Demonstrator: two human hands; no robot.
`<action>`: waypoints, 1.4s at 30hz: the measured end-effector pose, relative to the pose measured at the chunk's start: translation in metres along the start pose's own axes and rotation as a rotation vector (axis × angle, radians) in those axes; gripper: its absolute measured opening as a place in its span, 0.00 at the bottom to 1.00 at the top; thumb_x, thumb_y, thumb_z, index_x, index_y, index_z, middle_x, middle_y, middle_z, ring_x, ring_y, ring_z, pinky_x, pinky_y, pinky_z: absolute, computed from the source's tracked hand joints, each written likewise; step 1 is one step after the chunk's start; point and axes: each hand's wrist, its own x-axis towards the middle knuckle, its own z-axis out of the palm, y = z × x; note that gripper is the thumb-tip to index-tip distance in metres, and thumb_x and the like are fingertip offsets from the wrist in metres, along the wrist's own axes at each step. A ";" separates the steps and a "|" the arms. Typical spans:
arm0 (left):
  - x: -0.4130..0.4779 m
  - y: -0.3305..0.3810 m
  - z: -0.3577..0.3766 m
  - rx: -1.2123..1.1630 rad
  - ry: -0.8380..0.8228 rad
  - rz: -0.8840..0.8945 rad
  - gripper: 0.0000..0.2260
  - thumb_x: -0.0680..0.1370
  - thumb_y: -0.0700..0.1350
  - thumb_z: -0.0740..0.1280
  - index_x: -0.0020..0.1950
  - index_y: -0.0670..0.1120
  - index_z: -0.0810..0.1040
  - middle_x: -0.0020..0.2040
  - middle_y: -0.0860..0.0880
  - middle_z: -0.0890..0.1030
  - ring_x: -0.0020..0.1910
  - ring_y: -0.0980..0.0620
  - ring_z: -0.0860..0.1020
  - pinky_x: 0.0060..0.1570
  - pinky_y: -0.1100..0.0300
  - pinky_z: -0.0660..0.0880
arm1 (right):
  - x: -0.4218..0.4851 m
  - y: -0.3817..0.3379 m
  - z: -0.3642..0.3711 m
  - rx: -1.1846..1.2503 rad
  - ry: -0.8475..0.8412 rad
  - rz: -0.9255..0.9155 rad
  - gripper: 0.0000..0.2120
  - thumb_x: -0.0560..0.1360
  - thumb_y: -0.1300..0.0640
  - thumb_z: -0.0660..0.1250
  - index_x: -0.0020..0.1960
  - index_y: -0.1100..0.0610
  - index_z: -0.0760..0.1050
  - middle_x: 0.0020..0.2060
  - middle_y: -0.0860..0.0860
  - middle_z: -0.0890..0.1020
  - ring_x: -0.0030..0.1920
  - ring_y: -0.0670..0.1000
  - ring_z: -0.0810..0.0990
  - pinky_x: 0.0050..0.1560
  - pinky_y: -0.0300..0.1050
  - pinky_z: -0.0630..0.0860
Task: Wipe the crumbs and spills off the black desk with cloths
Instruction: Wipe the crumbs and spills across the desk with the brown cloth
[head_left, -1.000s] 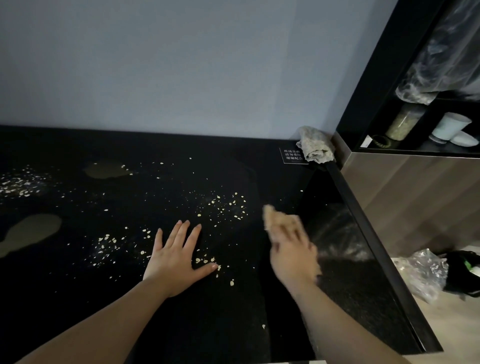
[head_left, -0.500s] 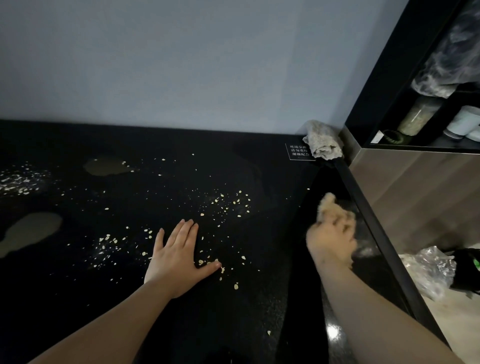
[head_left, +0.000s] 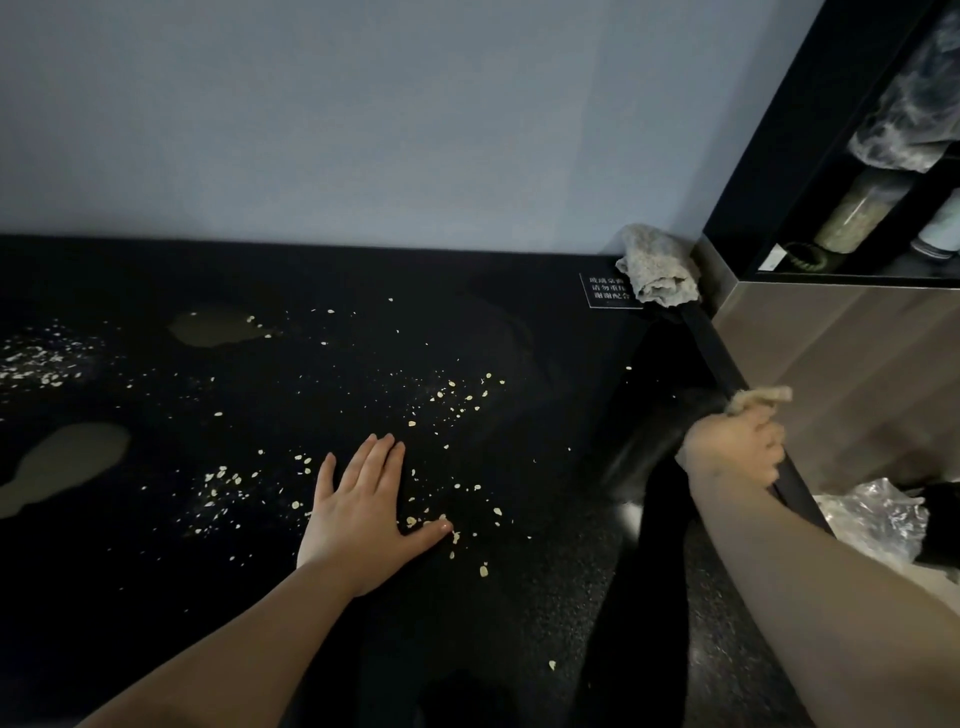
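The black desk (head_left: 156, 597) is strewn with pale crumbs (head_left: 447, 400) around its middle and left, plus two tan spills, one (head_left: 213, 327) far back and one (head_left: 62, 462) at the left. My left hand (head_left: 363, 514) lies flat on the desk, fingers apart, amid the crumbs. My right hand (head_left: 737, 452) is at the desk's right edge, shut on a tan cloth (head_left: 758, 399) that sticks out above the fingers. A second crumpled cloth (head_left: 655, 273) sits in the back right corner by the wall.
A small label with white text (head_left: 608, 293) lies beside the corner cloth. To the right stands a wood-faced cabinet (head_left: 852, 364) with a dark shelf holding a jar (head_left: 857, 213) and cups. A clear plastic bag (head_left: 872, 519) lies below the desk's right edge.
My right hand has carried the cloth from the desk's middle rightwards to the right edge. My left hand has stayed flat in place.
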 end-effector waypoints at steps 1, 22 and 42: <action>0.000 0.000 0.000 0.000 -0.004 0.000 0.58 0.54 0.77 0.23 0.77 0.47 0.42 0.77 0.53 0.43 0.75 0.55 0.38 0.73 0.47 0.38 | 0.007 -0.006 0.003 -0.054 -0.065 -0.036 0.26 0.80 0.56 0.51 0.76 0.61 0.51 0.75 0.60 0.55 0.74 0.60 0.52 0.70 0.55 0.55; 0.001 -0.001 -0.001 -0.001 -0.018 0.010 0.57 0.54 0.77 0.23 0.77 0.48 0.43 0.77 0.53 0.43 0.75 0.54 0.38 0.73 0.47 0.38 | -0.030 -0.014 0.016 -0.263 -0.110 -0.406 0.28 0.75 0.51 0.59 0.74 0.54 0.59 0.73 0.57 0.62 0.70 0.60 0.62 0.64 0.55 0.63; 0.001 -0.004 0.003 -0.033 0.008 0.012 0.54 0.59 0.78 0.28 0.77 0.47 0.47 0.78 0.53 0.47 0.75 0.55 0.40 0.73 0.47 0.38 | 0.028 -0.076 0.045 -0.328 -0.293 -0.648 0.27 0.75 0.54 0.56 0.74 0.49 0.60 0.72 0.54 0.63 0.72 0.55 0.61 0.65 0.51 0.66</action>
